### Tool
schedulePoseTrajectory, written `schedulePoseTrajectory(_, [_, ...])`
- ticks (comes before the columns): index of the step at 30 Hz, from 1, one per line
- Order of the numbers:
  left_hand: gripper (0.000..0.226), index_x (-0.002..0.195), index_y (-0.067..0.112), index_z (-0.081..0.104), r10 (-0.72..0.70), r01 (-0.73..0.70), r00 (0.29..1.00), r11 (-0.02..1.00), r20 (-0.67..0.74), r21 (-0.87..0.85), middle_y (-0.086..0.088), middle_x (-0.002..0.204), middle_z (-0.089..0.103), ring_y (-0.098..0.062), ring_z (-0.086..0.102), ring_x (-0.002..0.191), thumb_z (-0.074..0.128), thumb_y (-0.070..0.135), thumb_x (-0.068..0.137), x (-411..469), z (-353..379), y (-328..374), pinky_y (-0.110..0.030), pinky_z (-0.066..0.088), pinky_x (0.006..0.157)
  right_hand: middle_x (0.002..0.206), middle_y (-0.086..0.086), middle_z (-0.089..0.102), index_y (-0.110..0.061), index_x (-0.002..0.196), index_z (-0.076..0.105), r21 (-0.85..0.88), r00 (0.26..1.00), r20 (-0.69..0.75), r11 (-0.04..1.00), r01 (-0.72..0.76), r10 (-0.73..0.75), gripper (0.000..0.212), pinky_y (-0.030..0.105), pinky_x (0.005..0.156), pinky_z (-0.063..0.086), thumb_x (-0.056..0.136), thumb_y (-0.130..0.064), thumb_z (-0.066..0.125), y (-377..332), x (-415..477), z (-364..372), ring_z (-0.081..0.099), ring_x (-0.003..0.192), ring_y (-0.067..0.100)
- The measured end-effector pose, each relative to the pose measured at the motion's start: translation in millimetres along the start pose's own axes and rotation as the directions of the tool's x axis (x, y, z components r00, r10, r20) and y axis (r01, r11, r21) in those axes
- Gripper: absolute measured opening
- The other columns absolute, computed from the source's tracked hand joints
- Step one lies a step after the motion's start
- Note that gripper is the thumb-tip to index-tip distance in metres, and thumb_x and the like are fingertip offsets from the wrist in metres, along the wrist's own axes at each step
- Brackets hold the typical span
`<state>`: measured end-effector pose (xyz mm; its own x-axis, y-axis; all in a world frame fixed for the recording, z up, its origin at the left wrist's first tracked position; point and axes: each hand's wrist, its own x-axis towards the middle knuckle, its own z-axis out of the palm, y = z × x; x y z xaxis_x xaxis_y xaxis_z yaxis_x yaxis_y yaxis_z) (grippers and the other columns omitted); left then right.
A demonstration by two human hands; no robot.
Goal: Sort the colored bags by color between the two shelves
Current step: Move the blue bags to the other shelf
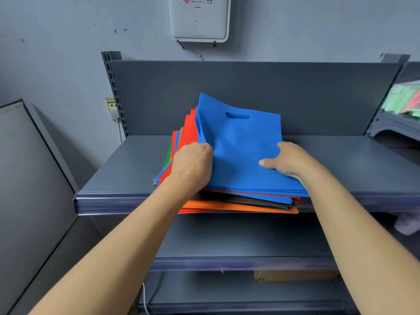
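A stack of flat colored bags (238,206) in blue, red, orange and green lies on the top grey shelf (127,169), overhanging its front edge. The top blue bag (241,146), with a cut-out handle, is lifted at its far end. My left hand (193,164) grips the blue bag's left edge, fingers curled under it. My right hand (286,162) holds the bag's right side, thumb on top and fingers beneath. Red bags (189,130) show fanned out behind my left hand.
A second shelf unit at the far right holds green and red bags (406,101). Lower grey shelves (238,242) sit below, with a cardboard box (295,275) further down. A white router (197,19) hangs on the wall; a grey panel (27,169) leans at the left.
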<state>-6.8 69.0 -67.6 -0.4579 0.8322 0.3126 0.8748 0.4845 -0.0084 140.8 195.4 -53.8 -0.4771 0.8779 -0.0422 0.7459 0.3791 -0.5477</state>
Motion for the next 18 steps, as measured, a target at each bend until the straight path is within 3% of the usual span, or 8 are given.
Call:
schedulePoseTrajectory(2, [0.032, 0.103, 0.009, 0.062, 0.027, -0.027, 1.000, 0.998, 0.001, 0.065, -0.013, 0.103, 0.063, -0.038, 0.058, 0.095, 0.043, -0.005, 0.081, -0.7, 1.4, 2.5, -0.034, 0.036, 0.064, 0.142, 0.012, 0.041, -0.001, 0.135, 0.039, 0.010, 1.000, 0.001, 1.000, 0.006, -0.006, 0.063, 0.039, 0.101, 0.039, 0.088, -0.034, 0.064, 0.4, 1.1, 0.1, 0.045, 0.126, 0.029])
schedulePoseTrajectory(5, [0.036, 0.105, 0.011, 0.063, 0.046, -0.046, 0.999, 0.995, 0.006, 0.092, -0.011, 0.102, 0.063, -0.036, 0.058, 0.093, 0.043, -0.005, 0.081, -1.5, 0.6, 4.0, -0.034, 0.036, 0.063, 0.142, 0.012, 0.041, -0.001, 0.136, 0.039, 0.027, 1.000, 0.005, 1.000, 0.012, -0.012, 0.063, 0.037, 0.100, 0.039, 0.088, -0.033, 0.065, 1.3, 3.1, -0.3, 0.045, 0.126, 0.029])
schedulePoseTrajectory(8, [0.036, 0.103, 0.010, 0.061, 0.029, -0.029, 1.000, 1.000, -0.002, 0.012, -0.011, 0.105, 0.063, -0.037, 0.056, 0.094, 0.042, -0.006, 0.078, -3.0, 0.1, 1.4, -0.036, 0.038, 0.064, 0.142, 0.012, 0.042, 0.000, 0.136, 0.039, 0.035, 1.000, 0.009, 0.999, 0.003, -0.003, 0.066, 0.036, 0.098, 0.039, 0.086, -0.033, 0.067, 2.2, 4.6, -1.7, 0.045, 0.126, 0.029])
schedulePoseTrajectory(10, [0.045, 0.115, 0.011, 0.057, 0.006, -0.006, 1.000, 0.994, -0.003, -0.109, -0.012, 0.113, 0.062, -0.038, 0.055, 0.100, 0.040, -0.006, 0.078, -3.2, -2.4, -1.2, -0.040, 0.046, 0.074, 0.139, 0.013, 0.046, 0.001, 0.133, 0.043, 0.056, 0.999, 0.029, 0.998, -0.027, 0.026, 0.065, 0.038, 0.099, 0.040, 0.085, -0.033, 0.069, 3.0, 8.5, -4.2, 0.048, 0.123, 0.030])
schedulePoseTrajectory(12, [0.054, 0.134, 0.011, 0.043, -0.051, 0.074, 0.993, 0.970, 0.103, -0.232, -0.014, 0.121, 0.058, -0.036, 0.053, 0.108, 0.039, -0.004, 0.082, 0.0, -9.4, -3.8, -0.039, 0.046, 0.084, 0.131, 0.011, 0.054, -0.003, 0.127, 0.051, 0.079, 0.995, 0.081, 0.995, -0.066, 0.060, 0.059, 0.040, 0.097, 0.043, 0.082, -0.034, 0.072, 4.4, 13.8, -8.0, 0.054, 0.115, 0.030])
schedulePoseTrajectory(14, [0.059, 0.142, 0.013, 0.031, -0.101, 0.185, 0.951, 0.943, 0.294, -0.276, -0.014, 0.120, 0.054, -0.033, 0.052, 0.105, 0.043, 0.000, 0.086, 8.3, -18.9, -8.1, -0.033, 0.043, 0.081, 0.122, 0.006, 0.059, -0.006, 0.121, 0.056, 0.085, 0.992, 0.111, 0.993, -0.076, 0.067, 0.052, 0.034, 0.087, 0.045, 0.080, -0.033, 0.073, 5.3, 17.6, -11.9, 0.056, 0.103, 0.027])
schedulePoseTrajectory(16, [0.059, 0.138, 0.018, 0.039, -0.134, 0.284, 0.898, 0.904, 0.419, -0.320, -0.012, 0.119, 0.053, -0.031, 0.051, 0.104, 0.056, 0.004, 0.083, 17.5, -27.1, -12.5, -0.031, 0.044, 0.083, 0.119, 0.007, 0.059, -0.004, 0.120, 0.056, 0.092, 0.993, 0.096, 0.993, -0.075, 0.066, 0.050, 0.031, 0.080, 0.041, 0.081, -0.031, 0.074, 6.2, 20.5, -13.2, 0.055, 0.098, 0.027])
schedulePoseTrajectory(18, [0.045, 0.123, 0.019, 0.053, -0.158, 0.340, 0.887, 0.859, 0.433, -0.383, -0.011, 0.115, 0.054, -0.030, 0.053, 0.104, 0.064, 0.010, 0.080, 22.8, -28.0, -13.0, -0.031, 0.044, 0.084, 0.119, 0.006, 0.059, -0.004, 0.119, 0.056, 0.114, 0.995, 0.081, 0.991, -0.067, 0.058, 0.050, 0.031, 0.078, 0.042, 0.080, -0.030, 0.074, 8.6, 22.6, -11.8, 0.056, 0.099, 0.026])
